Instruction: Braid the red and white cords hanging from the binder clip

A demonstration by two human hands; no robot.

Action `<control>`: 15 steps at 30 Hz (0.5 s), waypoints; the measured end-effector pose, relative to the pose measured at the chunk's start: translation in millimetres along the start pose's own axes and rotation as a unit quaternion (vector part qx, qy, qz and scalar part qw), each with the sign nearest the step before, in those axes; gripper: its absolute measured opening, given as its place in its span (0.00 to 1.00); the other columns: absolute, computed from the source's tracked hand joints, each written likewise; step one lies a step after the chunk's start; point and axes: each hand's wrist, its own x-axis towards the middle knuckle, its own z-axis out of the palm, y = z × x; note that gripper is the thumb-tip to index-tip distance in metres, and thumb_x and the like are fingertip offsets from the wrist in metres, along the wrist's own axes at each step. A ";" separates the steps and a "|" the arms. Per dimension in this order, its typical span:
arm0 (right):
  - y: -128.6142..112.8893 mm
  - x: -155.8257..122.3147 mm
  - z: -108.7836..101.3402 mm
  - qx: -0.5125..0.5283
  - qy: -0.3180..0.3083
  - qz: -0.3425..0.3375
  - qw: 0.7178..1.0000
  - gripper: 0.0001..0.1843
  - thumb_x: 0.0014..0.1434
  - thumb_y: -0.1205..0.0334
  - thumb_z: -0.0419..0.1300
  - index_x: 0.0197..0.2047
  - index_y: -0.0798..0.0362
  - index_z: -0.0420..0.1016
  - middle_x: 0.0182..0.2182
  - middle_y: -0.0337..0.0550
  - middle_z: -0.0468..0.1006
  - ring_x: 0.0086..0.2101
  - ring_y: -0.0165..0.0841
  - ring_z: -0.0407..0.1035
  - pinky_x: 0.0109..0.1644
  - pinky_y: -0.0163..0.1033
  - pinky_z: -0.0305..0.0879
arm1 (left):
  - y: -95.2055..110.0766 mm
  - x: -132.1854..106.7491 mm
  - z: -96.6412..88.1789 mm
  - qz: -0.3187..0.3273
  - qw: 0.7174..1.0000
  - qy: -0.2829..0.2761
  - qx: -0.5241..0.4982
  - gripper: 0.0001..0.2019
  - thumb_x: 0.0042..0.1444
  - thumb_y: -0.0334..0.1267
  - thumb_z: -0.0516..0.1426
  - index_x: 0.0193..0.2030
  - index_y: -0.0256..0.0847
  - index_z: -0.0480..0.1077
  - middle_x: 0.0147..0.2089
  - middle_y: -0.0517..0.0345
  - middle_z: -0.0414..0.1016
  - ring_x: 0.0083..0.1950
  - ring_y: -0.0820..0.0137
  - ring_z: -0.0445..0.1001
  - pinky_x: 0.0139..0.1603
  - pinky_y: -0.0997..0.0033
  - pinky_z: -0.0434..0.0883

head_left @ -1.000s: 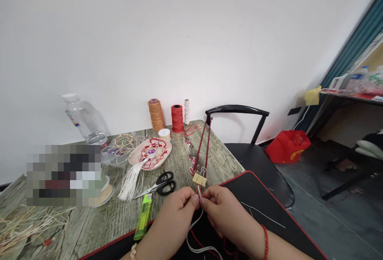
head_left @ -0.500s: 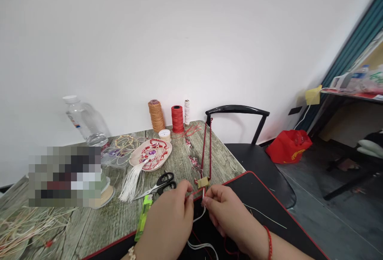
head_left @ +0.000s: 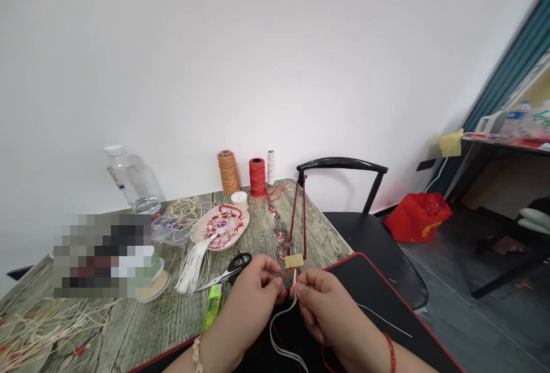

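"Starting at the left, what worries you?"

"The lighter, low and left of centre, lies right beside the forearm. A sideways sweep could knock it. The scissors, just above, are partly covered by the left hand, so a sleeve-length move could drag them or snag a strand."

"And that left hand, what has it got?"

"Its thumb and forefinger are near each other, with the red cord running to them. I can't tell whether they pinch it. A loose hold there could let the cord slip and go slack."

"The clip?"

"The binder clip, just below and right of centre, grips the cords' upper ends. Too hard a downward tug could pull the white cords out. Their tails loop over the bottom centre and might tangle."

"Then the right hand?"

"Pinched on the white cords, right under the clip. Uneven pull against the left could skew things."

"Anything above?"

"The dark red cord rises to the back of the chair, right of centre. If the chair shifted, the tension would change."
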 end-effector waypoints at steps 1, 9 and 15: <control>-0.2 0.0 0.0 -0.002 0.000 0.000 1.000 0.10 0.54 0.56 0.56 0.27 0.51 0.61 0.10 0.25 0.59 0.09 0.20 0.46 0.12 0.29 0.39 | 0.6 0.5 2.0 -0.031 0.998 0.001 -0.048 0.04 0.50 0.34 0.52 0.35 0.41 0.63 0.24 0.64 0.69 0.27 0.73 0.68 0.30 0.75 0.62; -0.5 -1.0 3.5 -0.055 0.011 0.014 0.998 0.11 0.60 0.66 0.50 0.25 0.49 0.57 0.09 0.24 0.55 0.11 0.22 0.44 0.13 0.29 0.40 | 3.5 2.0 3.1 -0.152 0.976 -0.085 -0.133 0.17 0.43 0.52 0.60 0.26 0.43 0.61 0.15 0.78 0.46 0.17 0.81 0.37 0.19 0.72 0.35; 8.4 6.3 -1.3 -0.163 0.049 -0.040 0.985 0.11 0.58 0.71 0.53 0.25 0.51 0.60 0.14 0.26 0.56 0.16 0.23 0.49 0.21 0.31 0.45 | -2.9 6.4 7.3 -0.129 0.988 -0.034 -0.077 0.09 0.45 0.44 0.57 0.26 0.42 0.62 0.14 0.77 0.48 0.16 0.81 0.41 0.19 0.73 0.38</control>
